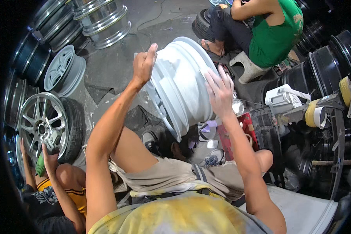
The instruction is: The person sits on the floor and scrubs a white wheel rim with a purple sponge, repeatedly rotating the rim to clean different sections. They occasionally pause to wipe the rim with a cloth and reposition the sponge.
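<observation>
A pale grey-white car wheel rim [183, 78] without a tyre stands tilted on its side in front of my knees, its barrel dusty and smooth. My left hand [145, 65] is closed over the upper left edge of the rim, thumb pointing up. On the opposite side, my right hand [221, 91] lies against the rim's right edge with its fingers stretched apart, slightly blurred. Whatever supports the rim from below is hidden.
Bare wheels [101, 21] are stacked at the far left. A co-worker in a green top [276, 35] sits on a stool [247, 66]. Another person at lower left has hands by a silver wheel [41, 121]. A red box [238, 136] and black crate [267, 126] stand right.
</observation>
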`<state>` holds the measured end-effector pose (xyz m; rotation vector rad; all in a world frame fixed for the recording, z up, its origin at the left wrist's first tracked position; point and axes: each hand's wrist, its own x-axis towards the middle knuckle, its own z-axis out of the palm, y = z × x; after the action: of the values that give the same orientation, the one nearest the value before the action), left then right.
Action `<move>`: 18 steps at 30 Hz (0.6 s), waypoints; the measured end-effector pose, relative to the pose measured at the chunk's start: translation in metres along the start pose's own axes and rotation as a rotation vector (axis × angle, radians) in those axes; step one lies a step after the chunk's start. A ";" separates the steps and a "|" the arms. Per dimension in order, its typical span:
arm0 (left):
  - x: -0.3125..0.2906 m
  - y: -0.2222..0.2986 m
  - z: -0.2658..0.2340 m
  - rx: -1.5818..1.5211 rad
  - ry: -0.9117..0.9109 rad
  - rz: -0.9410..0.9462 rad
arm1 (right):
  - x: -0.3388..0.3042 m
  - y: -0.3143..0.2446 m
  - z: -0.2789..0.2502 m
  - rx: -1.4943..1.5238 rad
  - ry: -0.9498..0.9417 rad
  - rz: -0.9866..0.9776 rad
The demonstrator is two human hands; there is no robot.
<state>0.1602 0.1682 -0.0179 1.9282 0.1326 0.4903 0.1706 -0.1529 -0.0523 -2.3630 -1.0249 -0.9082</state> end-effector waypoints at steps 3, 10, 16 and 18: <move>-0.013 0.002 0.010 -0.072 0.070 0.034 | 0.102 0.007 0.042 0.032 -0.261 0.002; 0.000 -0.016 0.011 -0.037 0.100 0.099 | 0.134 0.030 0.055 -0.123 -0.370 -0.187; -0.023 0.016 0.022 0.041 0.150 0.222 | 0.028 0.033 -0.026 0.040 -0.293 -0.057; -0.043 0.021 0.026 0.121 0.145 0.358 | 0.064 0.026 -0.008 0.180 -0.355 0.015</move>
<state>0.1284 0.1239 -0.0192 2.0430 -0.0946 0.8781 0.2201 -0.1432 -0.0051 -2.4215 -1.1626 -0.3763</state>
